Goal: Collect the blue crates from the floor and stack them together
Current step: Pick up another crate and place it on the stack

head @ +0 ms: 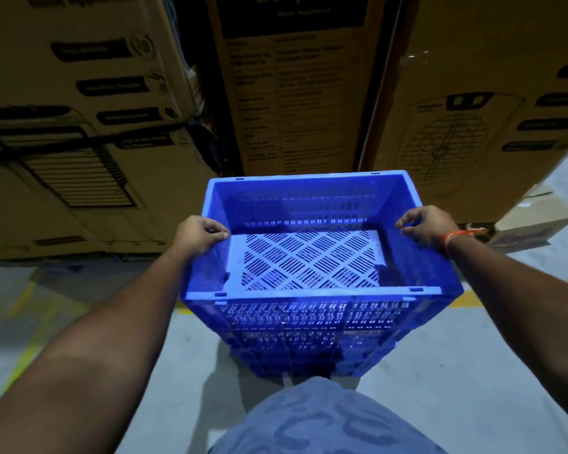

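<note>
Two hands, left hand (200, 235) and right hand (423, 228), grip top crate (312, 291).

The middle box (292, 93) has big white letters at the top, cut off, that look like "Crompt". The small print under them and on the other boxes is too blurry to read.

— What stands at the back?
— Tall cardboard boxes (79, 126) printed with dark labels; the right one (473, 126) bears a fan drawing.
— And below?
— A grey floor (456, 371) with yellow line markings (23, 355), a small box (532, 229) at right.
</note>
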Demonstrator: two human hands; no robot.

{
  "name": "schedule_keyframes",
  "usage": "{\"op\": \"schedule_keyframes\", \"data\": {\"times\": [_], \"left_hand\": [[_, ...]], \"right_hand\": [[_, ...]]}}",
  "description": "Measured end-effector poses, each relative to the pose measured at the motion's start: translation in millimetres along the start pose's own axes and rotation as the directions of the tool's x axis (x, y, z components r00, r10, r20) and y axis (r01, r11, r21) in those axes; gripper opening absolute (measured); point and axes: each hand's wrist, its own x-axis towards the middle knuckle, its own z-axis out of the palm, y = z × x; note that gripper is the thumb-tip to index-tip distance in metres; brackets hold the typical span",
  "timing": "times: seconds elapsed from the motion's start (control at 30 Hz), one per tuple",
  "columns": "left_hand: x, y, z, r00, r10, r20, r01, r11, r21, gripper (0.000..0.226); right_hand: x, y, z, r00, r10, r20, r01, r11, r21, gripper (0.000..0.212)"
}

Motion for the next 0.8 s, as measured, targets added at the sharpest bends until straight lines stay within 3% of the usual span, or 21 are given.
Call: {"op": "schedule_keyframes", "data": {"times": [0.3, 0.8], "left_hand": [[-10.6, -0.5, 2.6, 0.998, 0.039, -0.042, -0.032, 0.986, 0.166, 0.008], [-9.5, 1.2, 3.3, 1.0, 0.014, -0.023, -0.01, 0.985, 0.174, 0.008]], "right_hand": [[0.1, -2.0, -1.6, 0.999, -0.046, 0.014, 0.048, 0.991, -0.123, 0.012], [-2.9, -6.9, -3.6, 0.999, 0.001, 0.037, 0.003, 0.994, -0.112, 0.011]]}}
